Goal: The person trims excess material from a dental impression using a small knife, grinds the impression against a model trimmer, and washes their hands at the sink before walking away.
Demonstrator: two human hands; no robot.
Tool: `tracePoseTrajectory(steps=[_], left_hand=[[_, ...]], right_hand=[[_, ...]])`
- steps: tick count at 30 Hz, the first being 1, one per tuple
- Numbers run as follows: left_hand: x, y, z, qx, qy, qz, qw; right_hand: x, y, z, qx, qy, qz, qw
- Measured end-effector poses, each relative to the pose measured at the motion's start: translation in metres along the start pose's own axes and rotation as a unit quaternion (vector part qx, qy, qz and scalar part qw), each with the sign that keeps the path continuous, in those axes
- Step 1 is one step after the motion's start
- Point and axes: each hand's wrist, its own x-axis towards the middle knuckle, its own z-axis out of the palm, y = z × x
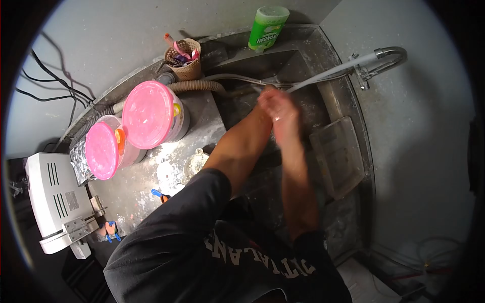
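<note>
My left hand (264, 95) and my right hand (284, 117) are pressed together over the sink basin (328, 108). The right lies across the left and hides most of it. Motion blur smears the fingers of both, and I see no object between them. Just beside the hands is the lower end of a pale hose (328, 74), which comes down from the chrome tap (391, 52) on the right wall. Whether water is running, I cannot make out.
Two pink-lidded tubs (147, 113) stand on the metal counter left of the basin. A green dish-soap bottle (264, 35) sits upside down on the back ledge near a woven cup (191, 70). A clear plastic container (337, 156) is at the basin's right; a white machine (55, 197) is far left.
</note>
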Motion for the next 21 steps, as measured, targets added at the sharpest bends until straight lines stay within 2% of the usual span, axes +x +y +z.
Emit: tracePoseTrajectory(steps=[1, 2, 3, 6, 9, 10, 13, 15, 16, 17, 19, 20, 21], left_hand=[[0.007, -0.003, -0.005, 0.045, 0.004, 0.005, 0.999], [0.013, -0.005, -0.011, 0.089, 0.004, 0.012, 0.996], [0.009, -0.007, -0.016, 0.148, 0.002, 0.023, 0.989], [0.013, -0.014, -0.035, 0.345, 0.008, 0.066, 0.936], [0.013, -0.011, -0.039, 0.513, 0.023, 0.122, 0.849], [0.016, -0.009, -0.043, 0.572, 0.029, 0.142, 0.807], [0.031, 0.001, -0.045, 0.744, 0.032, 0.151, 0.65], [0.041, 0.007, -0.044, 0.799, 0.01, 0.146, 0.583], [0.045, 0.011, -0.057, 0.791, -0.057, 0.259, 0.551], [0.04, 0.008, -0.053, 0.755, -0.043, 0.234, 0.611], [0.031, 0.002, -0.042, 0.605, -0.007, 0.171, 0.778], [0.02, -0.003, -0.04, 0.505, 0.012, 0.137, 0.852], [0.01, -0.006, -0.039, 0.425, 0.034, 0.114, 0.897]], right_hand=[[-0.024, -0.008, 0.03, -0.147, -0.048, -0.048, 0.987], [-0.035, -0.01, 0.045, -0.272, -0.168, -0.184, 0.93], [-0.04, -0.012, 0.052, -0.384, -0.277, -0.309, 0.824], [-0.021, 0.017, 0.006, -0.458, -0.233, -0.257, 0.818], [0.019, 0.063, -0.064, -0.534, -0.042, -0.229, 0.813], [0.021, 0.063, -0.054, -0.459, -0.073, -0.211, 0.86], [-0.02, 0.037, -0.003, -0.487, -0.226, -0.287, 0.794], [-0.055, 0.016, 0.019, -0.485, -0.199, -0.265, 0.809], [-0.063, 0.01, 0.023, -0.483, -0.185, -0.255, 0.817], [-0.066, 0.008, 0.014, -0.502, -0.147, -0.254, 0.814], [-0.048, 0.001, -0.027, -0.533, -0.079, -0.264, 0.8], [-0.034, -0.008, -0.051, -0.594, 0.043, -0.321, 0.736], [-0.021, -0.036, -0.063, -0.62, 0.136, -0.331, 0.698]])
